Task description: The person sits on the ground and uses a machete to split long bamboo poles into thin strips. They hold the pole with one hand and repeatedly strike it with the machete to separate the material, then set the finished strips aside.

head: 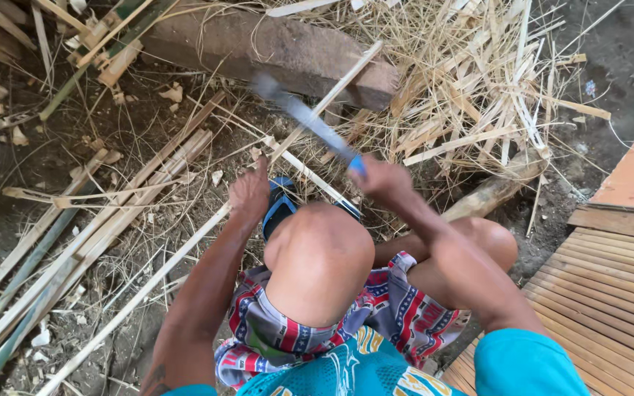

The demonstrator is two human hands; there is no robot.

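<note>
I see no package, label or sign anywhere in the head view; the only print is the pattern on my shorts and shirt. My right hand (377, 178) is closed around the blue handle of one knife (304, 121), whose blade is blurred and points up-left, over a long bamboo strip (185, 242). That strip runs from low on the left, under my left hand (249, 196), up to its far end resting on the wooden block (280, 51). My left hand presses down on the strip with fingers bent over it; I cannot tell whether they wrap fully around it. One blue sandal (279, 207) shows just beside that hand, in front of my knee. I count one block, one knife and one log (493, 192) at right. The split bamboo strips (75, 249) on the left and the shavings heap (471, 81) are too many to count.
</note>
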